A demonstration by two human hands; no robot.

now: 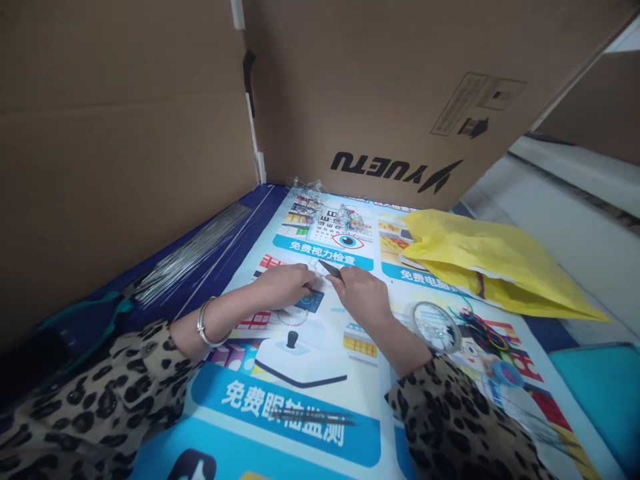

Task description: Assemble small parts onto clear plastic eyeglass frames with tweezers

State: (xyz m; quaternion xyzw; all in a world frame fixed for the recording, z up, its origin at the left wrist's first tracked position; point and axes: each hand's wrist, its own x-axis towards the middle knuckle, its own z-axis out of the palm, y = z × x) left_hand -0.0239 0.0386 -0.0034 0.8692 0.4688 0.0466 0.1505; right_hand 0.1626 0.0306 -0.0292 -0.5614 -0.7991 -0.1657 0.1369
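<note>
My right hand [366, 297] is closed around a dark, pointed tool [330, 269] whose tip slants up and to the left; its exact kind is unclear. Just left of it, my left hand [286, 287] is pinched shut, with a silver bangle [201, 325] on the wrist. What its fingers hold is too small to make out. A thin beaded strand [295, 323] curves below that hand, over the printed poster [300, 367]. The two hands are close together, slightly apart. Beyond them lies a small tangle of beaded strands [353, 219].
Cardboard walls [350, 100] stand behind and left. Thin wires [195, 250] lie at left. On the right are a round clear container [437, 327], coloured cords [483, 330], a yellow bag [495, 260] and a blue pouch [595, 387]. A slim dark tool [313, 417] lies in front.
</note>
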